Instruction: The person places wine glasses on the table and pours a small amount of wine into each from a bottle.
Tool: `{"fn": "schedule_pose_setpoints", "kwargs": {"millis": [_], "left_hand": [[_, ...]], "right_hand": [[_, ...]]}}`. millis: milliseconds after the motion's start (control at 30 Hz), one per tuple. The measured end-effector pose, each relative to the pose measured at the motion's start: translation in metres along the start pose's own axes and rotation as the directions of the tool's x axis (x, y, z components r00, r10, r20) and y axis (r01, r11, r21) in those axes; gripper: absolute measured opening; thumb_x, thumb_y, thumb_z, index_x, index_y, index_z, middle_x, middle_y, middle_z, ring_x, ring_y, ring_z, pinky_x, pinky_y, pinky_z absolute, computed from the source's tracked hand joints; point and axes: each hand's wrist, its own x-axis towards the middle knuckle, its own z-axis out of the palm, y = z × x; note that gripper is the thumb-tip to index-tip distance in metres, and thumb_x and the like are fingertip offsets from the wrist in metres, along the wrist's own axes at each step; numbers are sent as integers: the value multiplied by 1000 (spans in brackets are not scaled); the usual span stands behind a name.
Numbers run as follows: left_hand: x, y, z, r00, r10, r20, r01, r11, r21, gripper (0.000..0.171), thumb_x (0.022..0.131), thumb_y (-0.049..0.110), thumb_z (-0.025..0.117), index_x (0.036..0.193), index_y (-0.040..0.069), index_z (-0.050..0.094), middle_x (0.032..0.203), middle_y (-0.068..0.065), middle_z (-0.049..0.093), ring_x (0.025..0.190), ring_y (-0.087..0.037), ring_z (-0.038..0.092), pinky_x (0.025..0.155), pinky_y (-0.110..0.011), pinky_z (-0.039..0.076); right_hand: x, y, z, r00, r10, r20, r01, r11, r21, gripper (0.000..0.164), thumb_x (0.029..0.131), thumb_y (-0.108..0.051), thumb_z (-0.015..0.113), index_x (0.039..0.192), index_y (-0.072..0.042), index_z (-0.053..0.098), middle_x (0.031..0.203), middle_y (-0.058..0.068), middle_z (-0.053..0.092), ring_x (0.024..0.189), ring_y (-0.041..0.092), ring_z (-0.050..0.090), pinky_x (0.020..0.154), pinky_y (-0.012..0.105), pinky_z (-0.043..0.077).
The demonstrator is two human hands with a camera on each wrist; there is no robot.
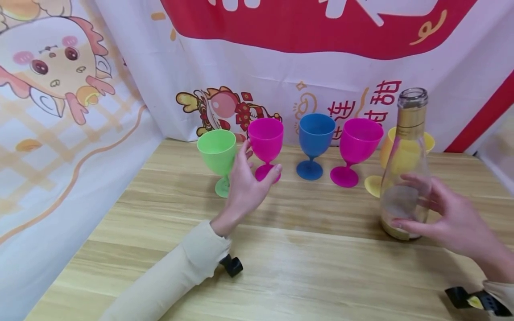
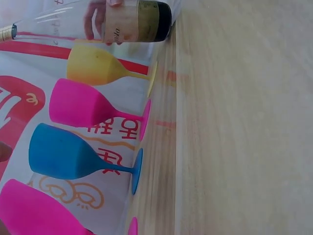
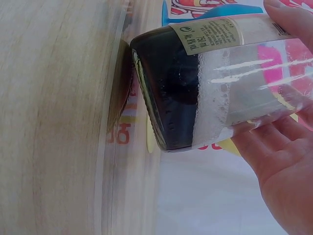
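Note:
My right hand grips a clear glass bottle, thumb on the near side and fingers behind it. A little dark liquid with foam sits at the bottom. The bottle's base is at or just above the tabletop, slightly tilted. My left hand is spread between a green goblet and a pink goblet; its thumb overlaps the pink foot, and contact is unclear. To the right stand a blue goblet, a second pink goblet and a yellow goblet, partly hidden by the bottle.
The goblets stand in a row along the back of the wood-grain table. Behind them hangs a printed white cloth with red patches and cartoon figures. Another patterned cloth borders the table's left edge. Black straps show at both wrists.

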Motion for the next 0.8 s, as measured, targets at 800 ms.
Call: {"fn": "schedule_pose_setpoints", "kwargs": {"millis": [800], "left_hand": [[49,0,29,991,-63,-117,54,995,-81,107,95,47,75,170,17,5,160,-12,41,143,-27,46,113,-47,54]], "right_hand": [[0,-2,1,1000,-14,6,14,999,32,95,74,-12,98,155,-20,48,141,-16,60,115,-23,47,89,-5,40]]}}
